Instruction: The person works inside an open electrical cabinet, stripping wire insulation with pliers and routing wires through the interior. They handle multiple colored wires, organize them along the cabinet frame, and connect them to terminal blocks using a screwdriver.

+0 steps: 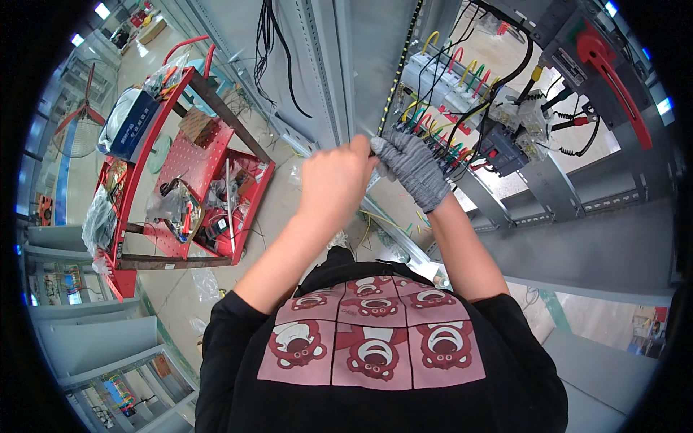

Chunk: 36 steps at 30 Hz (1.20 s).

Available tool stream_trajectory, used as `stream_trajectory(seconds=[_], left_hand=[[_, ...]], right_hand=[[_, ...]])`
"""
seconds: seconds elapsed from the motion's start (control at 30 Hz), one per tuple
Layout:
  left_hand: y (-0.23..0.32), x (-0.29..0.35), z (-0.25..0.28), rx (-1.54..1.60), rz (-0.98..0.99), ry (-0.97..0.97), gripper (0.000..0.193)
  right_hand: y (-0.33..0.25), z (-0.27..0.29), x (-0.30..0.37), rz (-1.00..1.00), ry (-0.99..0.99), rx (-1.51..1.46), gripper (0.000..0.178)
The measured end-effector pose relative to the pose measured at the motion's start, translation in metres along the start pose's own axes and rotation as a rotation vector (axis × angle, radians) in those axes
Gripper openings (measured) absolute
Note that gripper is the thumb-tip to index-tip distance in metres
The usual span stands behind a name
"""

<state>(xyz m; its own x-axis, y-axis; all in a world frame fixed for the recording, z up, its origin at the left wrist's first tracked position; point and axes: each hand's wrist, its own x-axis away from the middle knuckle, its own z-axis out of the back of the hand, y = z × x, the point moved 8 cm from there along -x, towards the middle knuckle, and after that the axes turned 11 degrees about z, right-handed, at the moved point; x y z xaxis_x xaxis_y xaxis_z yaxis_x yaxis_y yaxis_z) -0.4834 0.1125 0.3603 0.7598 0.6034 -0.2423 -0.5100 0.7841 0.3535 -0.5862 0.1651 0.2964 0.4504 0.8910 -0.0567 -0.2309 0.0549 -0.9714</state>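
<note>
My bare left hand (336, 178) is clenched into a fist around a thin tool or wire end that I cannot make out, touching my right hand. My right hand (412, 167) wears a grey knit glove and pinches a bundle of black and coloured wires (449, 141) inside the open grey electrical cabinet (577, 238). Both hands meet at the cabinet's front edge, below a row of white terminal blocks (440, 79) with yellow, red and green leads. A black breaker with a red handle (610, 68) sits at the upper right.
A red tool trolley (195, 180) with loose tools, bags and a blue box (130, 123) stands to my left. Black cables (278, 50) hang down the grey frame. Wire offcuts litter the floor below my hands. Grey shelving with parts is at lower left.
</note>
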Motion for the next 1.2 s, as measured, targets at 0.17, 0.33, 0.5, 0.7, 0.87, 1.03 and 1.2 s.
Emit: stream_trajectory(seconds=[0.17, 0.33, 0.5, 0.7, 0.87, 1.03, 1.2], left_hand=[[0.013, 0.036, 0.000, 0.000, -0.126, -0.224, 0.016], [-0.028, 0.008, 0.002, 0.617, -0.052, 0.030, 0.022], [-0.021, 0.006, -0.048, 1.527, 0.312, -0.627, 0.033], [-0.017, 0.005, -0.047, 1.843, 0.367, -0.942, 0.036], [-0.032, 0.004, -0.044, 1.616, 0.240, -0.732, 0.025], [-0.039, -0.006, -0.002, 0.807, -0.033, -0.232, 0.012], [-0.022, 0.025, 0.027, 0.345, -0.114, 0.033, 0.014]], right_hand=[[-0.001, 0.005, 0.002, 0.065, 0.052, -0.002, 0.024], [-0.015, 0.004, 0.007, 0.267, 0.089, 0.091, 0.021], [-0.023, 0.010, 0.012, 0.347, 0.107, 0.076, 0.018], [-0.023, 0.009, 0.011, 0.380, 0.128, -0.116, 0.012], [-0.033, -0.001, 0.009, 0.388, 0.069, -0.232, 0.011], [-0.024, -0.009, 0.005, 0.272, 0.183, -0.440, 0.014], [-0.024, -0.021, 0.005, 0.030, 0.143, -0.268, 0.014]])
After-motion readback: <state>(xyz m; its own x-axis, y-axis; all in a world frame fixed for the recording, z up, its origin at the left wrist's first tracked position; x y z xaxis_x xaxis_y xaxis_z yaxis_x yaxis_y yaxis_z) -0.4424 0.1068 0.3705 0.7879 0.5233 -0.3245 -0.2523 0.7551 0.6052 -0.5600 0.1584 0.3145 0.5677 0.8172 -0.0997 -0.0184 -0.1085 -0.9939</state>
